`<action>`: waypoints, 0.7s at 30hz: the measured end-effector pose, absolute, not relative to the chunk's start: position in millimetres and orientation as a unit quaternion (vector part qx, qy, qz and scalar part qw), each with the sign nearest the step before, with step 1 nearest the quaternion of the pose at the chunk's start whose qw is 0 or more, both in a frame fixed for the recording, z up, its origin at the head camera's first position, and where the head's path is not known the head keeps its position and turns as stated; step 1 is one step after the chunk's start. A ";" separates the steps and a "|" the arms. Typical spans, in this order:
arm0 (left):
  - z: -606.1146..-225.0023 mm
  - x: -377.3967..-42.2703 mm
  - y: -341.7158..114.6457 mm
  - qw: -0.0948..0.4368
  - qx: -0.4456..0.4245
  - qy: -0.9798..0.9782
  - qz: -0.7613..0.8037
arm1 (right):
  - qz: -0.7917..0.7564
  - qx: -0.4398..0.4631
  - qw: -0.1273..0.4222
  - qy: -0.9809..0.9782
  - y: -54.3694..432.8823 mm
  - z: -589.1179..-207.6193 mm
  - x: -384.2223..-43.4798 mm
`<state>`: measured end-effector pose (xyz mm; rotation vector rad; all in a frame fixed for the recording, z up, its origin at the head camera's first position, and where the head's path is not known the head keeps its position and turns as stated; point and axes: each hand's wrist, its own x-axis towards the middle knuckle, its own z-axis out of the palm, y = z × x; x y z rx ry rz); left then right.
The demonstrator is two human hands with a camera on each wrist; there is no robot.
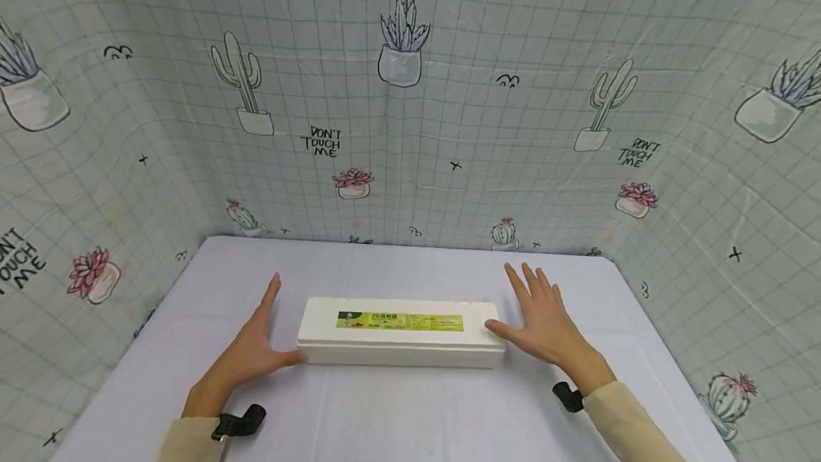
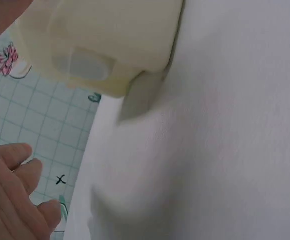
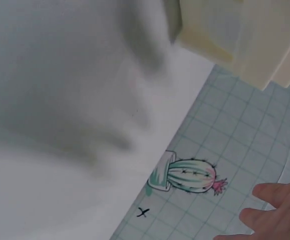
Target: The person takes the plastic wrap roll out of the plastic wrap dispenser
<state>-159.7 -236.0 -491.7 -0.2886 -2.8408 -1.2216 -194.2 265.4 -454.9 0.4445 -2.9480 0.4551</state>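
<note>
A long white cling film box (image 1: pixel 403 355) with a yellow-green label (image 1: pixel 400 321) lies across the table in the head view. At its left end is my left hand (image 1: pixel 249 351), fingers straight and spread, thumb reaching the box's front left corner. My right hand (image 1: pixel 545 325) is spread at the other end, its thumb over the right edge of the lid. Whether either thumb touches the box I cannot tell. One end of the box (image 2: pixel 119 30) shows in the left wrist view, the other end of the box (image 3: pixel 270 35) in the right wrist view.
The box lies on a white-covered table (image 1: pixel 398 419). Grid-patterned cloth (image 1: pixel 423 127) with printed cacti hangs behind the table and along both sides. A black strap (image 1: pixel 239 422) is on the left wrist, and another black strap (image 1: pixel 568 397) on the right.
</note>
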 end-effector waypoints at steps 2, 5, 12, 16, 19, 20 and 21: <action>-498.3 -160.5 -232.3 0.030 -0.100 -0.906 -0.411 | 0.157 0.155 0.062 -0.973 259.1 -455.7 -191.8; -508.2 -160.8 -228.1 0.044 -0.119 -0.886 -0.447 | 0.164 0.166 0.059 -0.971 250.6 -458.2 -188.5; -518.9 -162.1 -218.8 0.060 -0.144 -0.855 -0.494 | 0.184 0.195 0.060 -0.961 235.6 -463.2 -184.4; -521.7 -163.6 -214.7 0.058 -0.149 -0.857 -0.490 | 0.200 0.204 0.060 -0.956 230.2 -466.3 -181.9; -523.6 -164.9 -211.4 0.049 -0.149 -0.857 -0.490 | 0.204 0.206 0.058 -0.955 226.6 -469.7 -181.2; -524.5 -165.5 -210.3 0.046 -0.149 -0.858 -0.489 | 0.204 0.206 0.057 -0.955 225.7 -470.9 -181.1; -525.5 -166.0 -209.2 0.042 -0.149 -0.858 -0.490 | 0.207 0.205 0.054 -0.955 224.6 -471.6 -180.6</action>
